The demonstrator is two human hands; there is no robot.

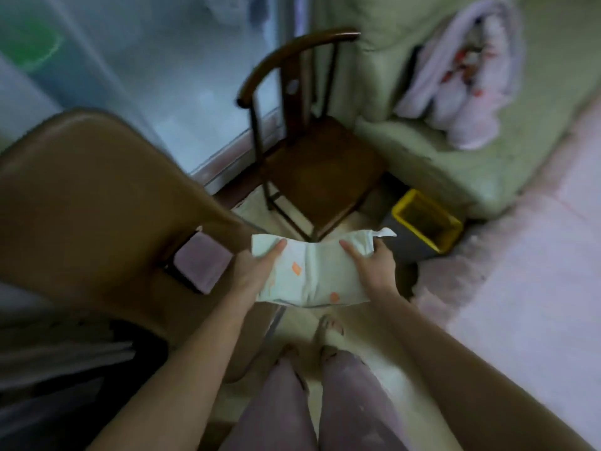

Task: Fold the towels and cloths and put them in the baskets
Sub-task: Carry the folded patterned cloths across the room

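Holding a folded pale cloth (312, 271) at frame center, the left hand (257, 271) and right hand (374, 271) clamp their fingers on its ends, a wooden chair (312, 151) at 12 o'clock.

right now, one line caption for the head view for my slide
Both hands, left hand and right hand, hold a folded pale cloth with orange marks above the floor, facing a wooden chair.

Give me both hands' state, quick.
Left hand: closed on the pale folded cloth with orange patches.
Right hand: closed on its other end.
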